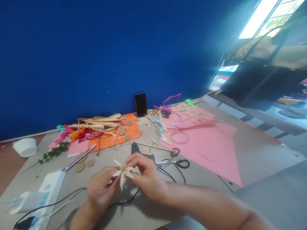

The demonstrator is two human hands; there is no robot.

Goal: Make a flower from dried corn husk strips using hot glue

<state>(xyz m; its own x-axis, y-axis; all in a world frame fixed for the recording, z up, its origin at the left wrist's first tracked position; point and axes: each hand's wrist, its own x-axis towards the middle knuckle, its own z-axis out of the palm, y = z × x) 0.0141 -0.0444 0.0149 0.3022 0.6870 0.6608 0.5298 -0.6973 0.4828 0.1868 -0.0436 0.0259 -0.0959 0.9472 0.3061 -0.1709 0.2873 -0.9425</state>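
A pale cream flower [123,172] with several narrow pointed petals is held up in front of me, above the table. My left hand [102,185] pinches it from the left, its fingers closed behind the petals. From the right, the thumb and fingers of my right hand [148,177] close on the flower's edge. What lies behind the flower is hidden by the fingers. Just beyond my right hand lies a black glue gun [135,148], partly covered by it. Black-handled scissors [182,163] rest to its right, among dark cable.
A white power strip [54,182] with a plug and cables lies at the left, near a white cup [25,147]. Pink paper [206,150] and orange paper [129,127] carry craft scraps. A phone [140,104] leans on the blue wall [107,57].
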